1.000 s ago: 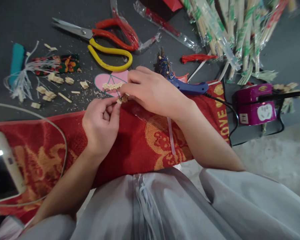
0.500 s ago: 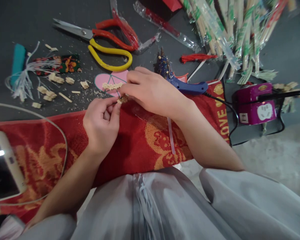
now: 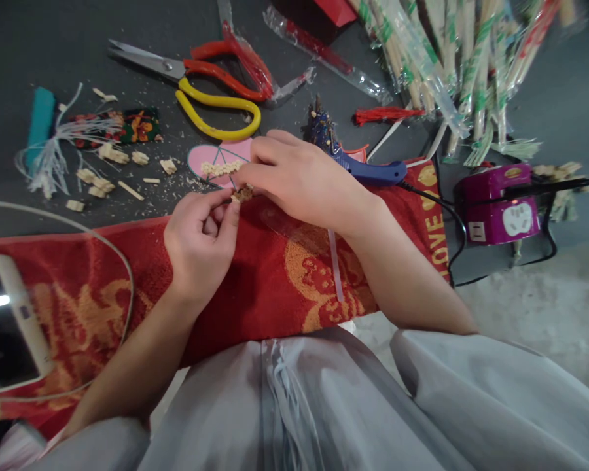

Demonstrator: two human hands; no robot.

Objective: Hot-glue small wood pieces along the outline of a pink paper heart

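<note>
Between the fingertips of both hands is a small cluster of wooden stick pieces point(image 3: 243, 193), brownish on the side facing me. My left hand point(image 3: 203, 239) pinches its left end with thumb and forefinger. The fingers of my right hand point(image 3: 294, 176) close on its right end and partly cover it. Just beyond lies a pink heart-shaped card point(image 3: 201, 159) with dark lines, and a row of pale wooden pieces point(image 3: 220, 169) sits across it. My right hand covers the card's right part. Beyond that hand lies a blue glue gun point(image 3: 368, 169).
Scissors point(image 3: 216, 88) with red and yellow handles lie behind the card. Loose wooden bits point(image 3: 98, 182) are scattered left. Wrapped chopsticks point(image 3: 451, 65) fill the back right, near a purple power socket point(image 3: 500, 203). A phone point(image 3: 10, 320) with a cable rests on the red towel point(image 3: 265, 281).
Both hands keep their hold on the wooden cluster and have barely moved. The whole view has shifted very slightly.
</note>
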